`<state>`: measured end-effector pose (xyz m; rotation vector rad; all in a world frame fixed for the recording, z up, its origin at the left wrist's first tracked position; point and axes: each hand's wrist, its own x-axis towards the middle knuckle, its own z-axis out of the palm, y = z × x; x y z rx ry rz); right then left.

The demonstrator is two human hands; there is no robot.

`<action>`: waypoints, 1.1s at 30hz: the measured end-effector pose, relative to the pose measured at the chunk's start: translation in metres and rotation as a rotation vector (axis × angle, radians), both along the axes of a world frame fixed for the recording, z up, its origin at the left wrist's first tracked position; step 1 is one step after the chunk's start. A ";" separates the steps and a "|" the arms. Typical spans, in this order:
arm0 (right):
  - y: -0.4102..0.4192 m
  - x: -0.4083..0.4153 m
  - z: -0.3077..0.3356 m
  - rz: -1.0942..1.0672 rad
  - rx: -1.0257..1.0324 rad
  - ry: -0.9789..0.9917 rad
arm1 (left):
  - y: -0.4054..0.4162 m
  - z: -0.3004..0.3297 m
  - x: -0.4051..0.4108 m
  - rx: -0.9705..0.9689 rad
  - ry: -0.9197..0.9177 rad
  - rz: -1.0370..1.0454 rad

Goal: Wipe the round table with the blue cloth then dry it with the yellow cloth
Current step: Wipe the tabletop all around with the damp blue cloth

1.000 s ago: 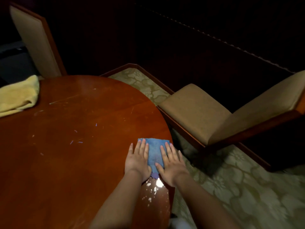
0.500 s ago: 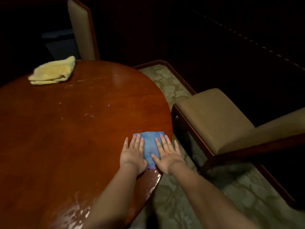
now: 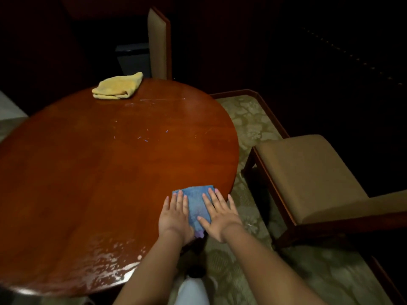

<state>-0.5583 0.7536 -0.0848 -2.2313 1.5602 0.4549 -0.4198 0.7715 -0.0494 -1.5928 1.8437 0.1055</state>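
Note:
The round wooden table (image 3: 99, 172) fills the left and middle of the view, with wet streaks along its near edge. A blue cloth (image 3: 196, 202) lies flat at the table's near right edge. My left hand (image 3: 176, 216) presses on the cloth's left part with straight fingers. My right hand (image 3: 219, 216) presses on its right part, fingers spread flat, partly over the table's rim. A folded yellow cloth (image 3: 117, 85) lies at the far side of the table, well away from both hands.
An upholstered chair (image 3: 308, 179) stands close to the table's right side. Another chair's back (image 3: 157, 42) rises behind the far edge near the yellow cloth. Small bright specks (image 3: 143, 137) dot the table's middle. Patterned carpet (image 3: 253, 128) covers the floor.
The view has swung left, showing more of the table and the yellow cloth. Both hands stay flat on the blue cloth and have slid with it along the table's right edge.

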 end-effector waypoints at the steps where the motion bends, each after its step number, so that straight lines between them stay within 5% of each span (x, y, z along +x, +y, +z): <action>1: -0.009 -0.003 -0.001 0.002 -0.003 0.004 | -0.008 -0.001 -0.003 -0.001 0.001 0.006; 23: -0.208 -0.050 0.000 -0.080 0.022 0.071 | -0.216 -0.010 -0.049 -0.022 0.100 -0.013; 33: -0.325 -0.050 0.003 0.044 0.043 0.045 | -0.312 -0.014 -0.049 -0.058 0.178 0.118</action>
